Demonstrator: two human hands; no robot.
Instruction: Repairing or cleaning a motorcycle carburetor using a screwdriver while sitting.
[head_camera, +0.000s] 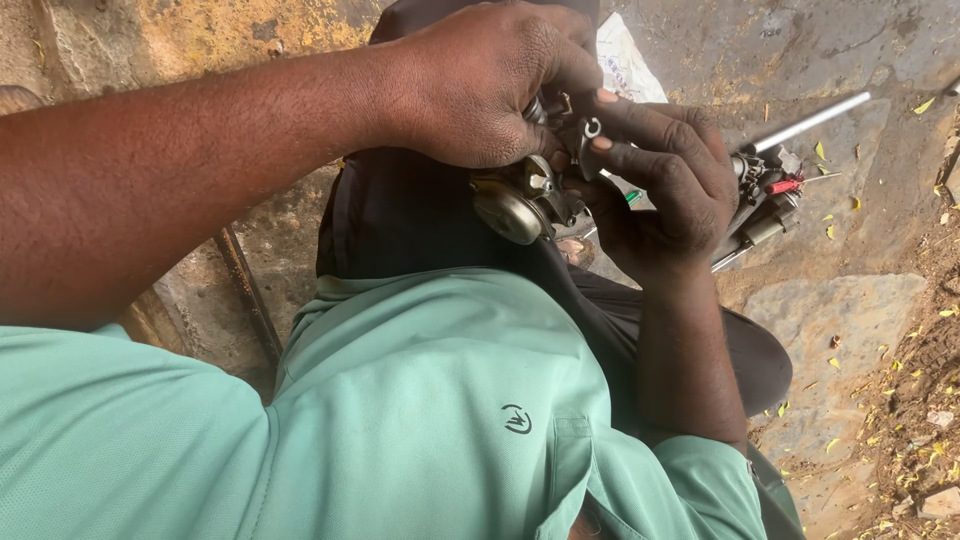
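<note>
A green shirt (420, 400) fills the near foreground, with dark trousers (400, 215) beyond it. Above the lap, a small metal carburettor-like part (525, 195) is gripped between both hands: the left hand (480, 85) is closed over its top, and the right hand (665, 180) is clamped on its side from below, fingers curled. Farther off, a cluster of metal parts (765, 200) and a silver rod (810, 122) are seen on the stone ground (850, 300), which is strewn with yellow leaves.

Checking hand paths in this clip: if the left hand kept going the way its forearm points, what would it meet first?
The left hand already rests on the small metal engine part; pushed further rightward, it would press into the right hand holding that part from the other side. Depth is uncertain.
</note>
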